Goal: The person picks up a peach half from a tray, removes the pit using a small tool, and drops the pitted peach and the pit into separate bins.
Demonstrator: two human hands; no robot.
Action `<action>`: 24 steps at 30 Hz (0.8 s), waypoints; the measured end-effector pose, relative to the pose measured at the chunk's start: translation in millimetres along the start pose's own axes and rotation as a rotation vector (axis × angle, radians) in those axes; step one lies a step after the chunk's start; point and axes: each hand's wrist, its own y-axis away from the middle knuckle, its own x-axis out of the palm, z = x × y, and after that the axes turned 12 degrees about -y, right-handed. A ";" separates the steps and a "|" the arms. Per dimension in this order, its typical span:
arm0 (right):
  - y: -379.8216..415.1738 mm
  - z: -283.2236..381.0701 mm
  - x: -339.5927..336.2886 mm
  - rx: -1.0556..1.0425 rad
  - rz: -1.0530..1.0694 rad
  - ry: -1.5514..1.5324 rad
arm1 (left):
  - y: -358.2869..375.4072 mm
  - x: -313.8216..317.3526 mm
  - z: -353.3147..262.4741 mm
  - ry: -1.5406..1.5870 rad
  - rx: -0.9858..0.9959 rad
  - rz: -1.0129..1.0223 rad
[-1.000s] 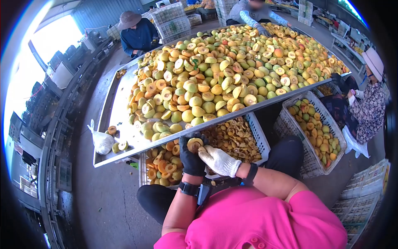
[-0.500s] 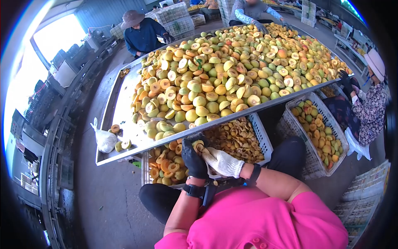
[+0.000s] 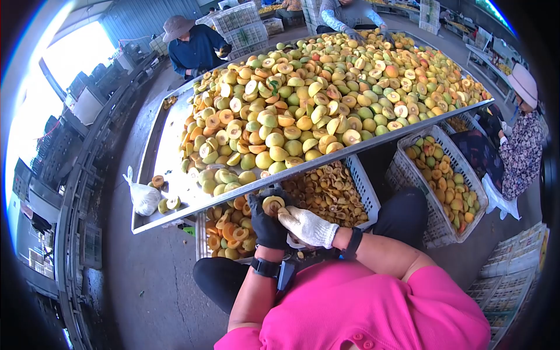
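In my left hand (image 3: pixel 269 226), in a black glove, is a yellow peach half (image 3: pixel 273 205), its cut face turned up. My right hand (image 3: pixel 308 226), in a white knitted glove, is closed with its fingertips against the peach half's edge. Whether it grips a small tool is hidden. Both hands are just below the near rim of a metal table (image 3: pixel 245 189) heaped with peach halves (image 3: pixel 274 122). Under that rim, a crate (image 3: pixel 202 233) of hollowed orange halves stands to the left, and another crate (image 3: pixel 366 189) of small brownish fruit pieces stands behind my right hand.
A knotted white plastic bag (image 3: pixel 143 195) lies on the table's left corner. To the right stands a crate (image 3: pixel 434 224) full of peaches. Co-workers sit at the far left (image 3: pixel 195 49), far side (image 3: pixel 348 17) and right (image 3: pixel 522 140). Stacked crates (image 3: pixel 507 286) are at lower right.
My left hand has turned the peach half so its cut face shows more clearly. My right fingers have drawn back to its edge. The view has shifted slightly.
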 end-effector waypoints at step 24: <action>12.2 35.2 -20.4 0.734 0.263 -0.746 | 3.3 23.5 -43.3 -0.320 -0.161 0.025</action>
